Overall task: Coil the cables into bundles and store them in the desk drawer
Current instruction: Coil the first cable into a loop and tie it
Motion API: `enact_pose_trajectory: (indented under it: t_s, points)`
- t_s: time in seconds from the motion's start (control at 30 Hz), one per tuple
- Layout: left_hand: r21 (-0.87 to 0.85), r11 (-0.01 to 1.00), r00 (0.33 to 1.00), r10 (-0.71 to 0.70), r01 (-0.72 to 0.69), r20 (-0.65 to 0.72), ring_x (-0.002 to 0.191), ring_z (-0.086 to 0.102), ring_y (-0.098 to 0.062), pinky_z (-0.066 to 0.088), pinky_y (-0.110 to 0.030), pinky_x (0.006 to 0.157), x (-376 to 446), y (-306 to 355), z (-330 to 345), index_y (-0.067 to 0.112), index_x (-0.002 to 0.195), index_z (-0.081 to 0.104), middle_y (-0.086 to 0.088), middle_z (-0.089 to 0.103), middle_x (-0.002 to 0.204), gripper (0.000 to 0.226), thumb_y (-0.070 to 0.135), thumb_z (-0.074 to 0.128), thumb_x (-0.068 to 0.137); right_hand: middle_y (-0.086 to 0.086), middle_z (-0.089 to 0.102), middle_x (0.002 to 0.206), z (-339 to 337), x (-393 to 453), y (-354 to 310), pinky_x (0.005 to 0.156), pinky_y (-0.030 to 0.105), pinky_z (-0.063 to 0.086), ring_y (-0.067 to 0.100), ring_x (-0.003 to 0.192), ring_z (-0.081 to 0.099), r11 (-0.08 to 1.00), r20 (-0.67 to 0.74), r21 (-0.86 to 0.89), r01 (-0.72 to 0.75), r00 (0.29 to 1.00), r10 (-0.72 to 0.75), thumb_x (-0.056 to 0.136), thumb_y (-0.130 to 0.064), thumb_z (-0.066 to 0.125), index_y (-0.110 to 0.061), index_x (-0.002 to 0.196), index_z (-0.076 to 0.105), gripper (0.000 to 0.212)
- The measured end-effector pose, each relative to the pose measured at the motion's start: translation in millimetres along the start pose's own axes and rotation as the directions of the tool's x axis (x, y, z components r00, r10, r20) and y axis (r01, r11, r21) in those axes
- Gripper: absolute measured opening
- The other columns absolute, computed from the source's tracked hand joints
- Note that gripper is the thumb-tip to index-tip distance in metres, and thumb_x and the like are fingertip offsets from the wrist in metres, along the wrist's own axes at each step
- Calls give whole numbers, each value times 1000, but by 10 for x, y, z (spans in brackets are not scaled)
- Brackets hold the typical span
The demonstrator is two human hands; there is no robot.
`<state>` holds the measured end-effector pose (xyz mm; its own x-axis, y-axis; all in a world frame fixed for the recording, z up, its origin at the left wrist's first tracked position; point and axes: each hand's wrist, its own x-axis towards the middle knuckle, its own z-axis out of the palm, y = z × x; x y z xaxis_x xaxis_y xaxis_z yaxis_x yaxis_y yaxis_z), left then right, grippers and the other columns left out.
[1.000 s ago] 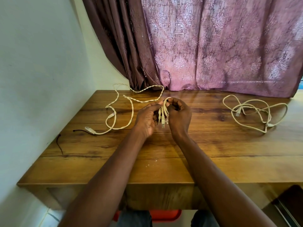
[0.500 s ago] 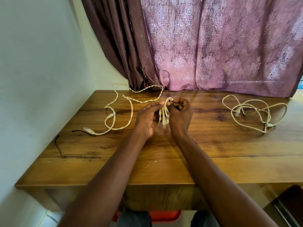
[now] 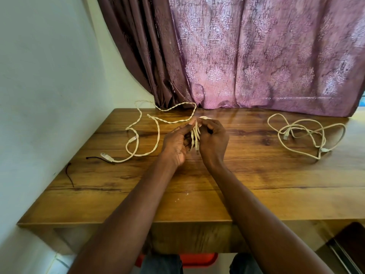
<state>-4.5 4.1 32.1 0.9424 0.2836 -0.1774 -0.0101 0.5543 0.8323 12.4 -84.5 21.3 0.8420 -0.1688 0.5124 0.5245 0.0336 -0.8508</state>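
Cream cables: two, namely one twisted cable (image 3: pixel 158 133) partly gathered between the hands and one loose cable (image 3: pixel 304 133) lying at the right. Black ties: two, tie one (image 3: pixel 96 158) and tie two (image 3: pixel 69 174). Hands: two, left hand (image 3: pixel 175 144) and right hand (image 3: pixel 214 138). Desk (image 3: pixel 256 184): one. Curtain (image 3: pixel 256 56): one.

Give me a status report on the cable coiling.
Left hand and right hand both grip the half-coiled cable. Its tail trails across the desk. Second cable lies loose, right.
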Motion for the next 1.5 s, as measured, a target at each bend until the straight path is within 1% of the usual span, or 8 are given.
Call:
enact_pose_trajectory:
  t_s: [0.13,0.23,0.37,0.53,0.83,1.23,1.37,1.5]
  points:
    - [-21,999,998,-43,44,51,69,69,-15,55,-25,63,-32,23,-7,12,96,71,-5,72,82,12,14,74,84,-2,67,90,-4,25,30,68,9,48,6,80,64,994,8,-106,19,1000,-18,87,6,58,-5,95,77,24]
    - [21,999,997,-38,37,64,74,69,-17,56,-25,63,-32,22,-7,10,100,72,-6,73,86,17,12,75,84,-1,69,88,-2,21,31,69,15,51,9,78,65,990,7,-139,36,999,-35,86,5,59,-7,95,76,22]
    - [83,996,999,-25,23,28,71,69,-18,56,-27,62,-37,10,20,8,95,74,-8,75,85,18,9,79,78,-2,69,84,-54,73,15,66,25,55,9,75,68,995,-62,-82,-54,997,49,84,-1,67,-16,99,57,23]
    - [52,998,1000,19,-19,-2,87,70,-23,58,-35,79,7,-3,11,1,110,72,-15,74,106,34,10,79,78,1,74,84,-66,69,-12,67,18,53,4,74,68,992,25,43,-122,992,121,83,0,72,-10,93,73,14]
    - [-45,999,1000,-3,2,-16,79,70,-22,59,-32,73,3,1,13,-1,113,70,-14,74,99,34,7,77,80,11,76,92,-59,95,-1,78,30,59,16,83,70,931,96,204,-301,953,287,87,6,65,-5,97,75,18]
    - [-32,999,999,11,-10,46,78,69,-19,54,-36,87,20,17,11,2,98,73,-12,74,94,14,4,71,84,2,73,84,-102,112,-6,79,35,57,13,80,68,951,130,210,-229,970,205,87,8,64,-17,88,71,26]
    - [-30,1000,999,-3,4,33,72,70,-18,56,-33,78,1,38,-8,5,92,74,-9,75,84,8,6,73,84,4,76,93,-112,100,-4,80,31,57,14,85,71,983,172,140,-117,981,92,88,5,63,-16,99,75,27]
    - [-17,1000,1000,-10,10,27,69,70,-16,58,-29,72,-2,57,-23,3,96,73,-8,74,83,13,7,74,83,7,77,96,-148,145,9,82,30,57,14,87,71,983,243,107,-147,963,118,89,-1,66,-11,101,76,18]
